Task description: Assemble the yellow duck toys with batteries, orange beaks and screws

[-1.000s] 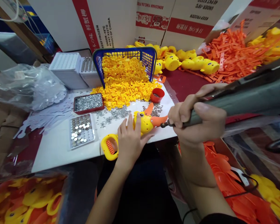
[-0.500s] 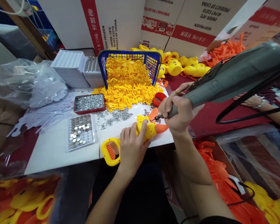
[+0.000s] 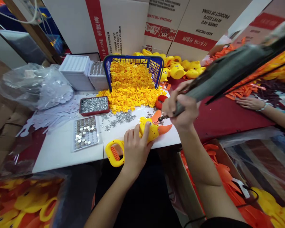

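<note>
Cardboard cartons (image 3: 123, 19) with red bands stand behind the worktop; white sheet (image 3: 61, 155) over dark red cloth (image 3: 228, 123); blue basket (image 3: 133, 57) tipped on its side at the back, yellow pieces (image 3: 130, 98) spilling out the front; stacked white trays (image 3: 74, 74) and clear plastic bag (image 3: 33, 85) to its left; red tray (image 3: 97, 112) full of small metal parts, more loose metal parts (image 3: 123, 117) scattered beside it; red cup (image 3: 158, 103) just right of the yellow pile; shallow tray (image 3: 98, 131) of silver discs nearer the front edge.

Yellow duck toy (image 3: 152, 129) lies at the front edge of the white sheet, orange beak halves parted toward the right, ring handle (image 3: 109, 155) to the left; left hand (image 3: 136, 148) lies over its body, index finger stretched across near the eye, other fingers close together, thumb on the near side.

Right hand (image 3: 184, 109) wraps the nose of a grey-green power driver (image 3: 211, 79), fingers closed around it; bit points at the base of the upper beak half, contact cannot be told; another person's hand (image 3: 248, 102) rests on the red cloth at far right, fingers close together.
</note>
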{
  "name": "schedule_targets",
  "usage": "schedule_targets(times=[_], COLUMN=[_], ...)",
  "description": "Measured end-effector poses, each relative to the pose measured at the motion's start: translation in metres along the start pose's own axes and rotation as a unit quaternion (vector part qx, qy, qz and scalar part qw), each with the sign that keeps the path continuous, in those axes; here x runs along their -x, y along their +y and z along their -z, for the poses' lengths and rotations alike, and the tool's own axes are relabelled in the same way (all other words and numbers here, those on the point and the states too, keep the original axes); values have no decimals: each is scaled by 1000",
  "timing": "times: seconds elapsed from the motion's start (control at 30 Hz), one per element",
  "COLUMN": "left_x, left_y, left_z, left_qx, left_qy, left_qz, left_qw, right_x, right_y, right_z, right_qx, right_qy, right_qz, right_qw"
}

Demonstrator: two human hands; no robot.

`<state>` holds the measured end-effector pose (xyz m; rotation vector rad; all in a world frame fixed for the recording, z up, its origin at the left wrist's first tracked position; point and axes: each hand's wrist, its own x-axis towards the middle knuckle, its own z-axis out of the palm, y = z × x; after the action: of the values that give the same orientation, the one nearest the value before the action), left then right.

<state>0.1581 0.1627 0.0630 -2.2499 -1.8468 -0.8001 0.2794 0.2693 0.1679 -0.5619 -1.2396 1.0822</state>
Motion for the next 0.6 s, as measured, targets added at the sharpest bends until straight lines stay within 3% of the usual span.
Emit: schedule_targets(times=[0.1, 0.2, 0.23, 0.33, 0.43, 0.57, 0.6], left_x=[0, -15, -24, -60, -88, -97, -96], left_y=[-2, -18, -26, -53, -68, -66, -64], left_z=[13, 31, 34, 34, 19, 3, 1], left_qx=[18, 95, 125, 207, 241, 313, 334], left_qy=[-58, -141, -168, -245, -286, -302, -302], left_qz=[2, 13, 34, 132, 133, 105, 100], left_qw=[998, 985, 977, 938, 918, 894, 887], right_x=[-1, 2, 4, 14, 30, 67, 81], right_y=[-11, -23, -27, -40, -47, -37, -31], right_z=[24, 60, 72, 103, 116, 102, 93], right_qx=[34, 99, 118, 191, 242, 263, 260], right_qy=[178, 349, 377, 425, 450, 476, 456], right_qz=[102, 164, 162, 179, 194, 185, 150], right_qw=[978, 917, 904, 867, 837, 818, 838])
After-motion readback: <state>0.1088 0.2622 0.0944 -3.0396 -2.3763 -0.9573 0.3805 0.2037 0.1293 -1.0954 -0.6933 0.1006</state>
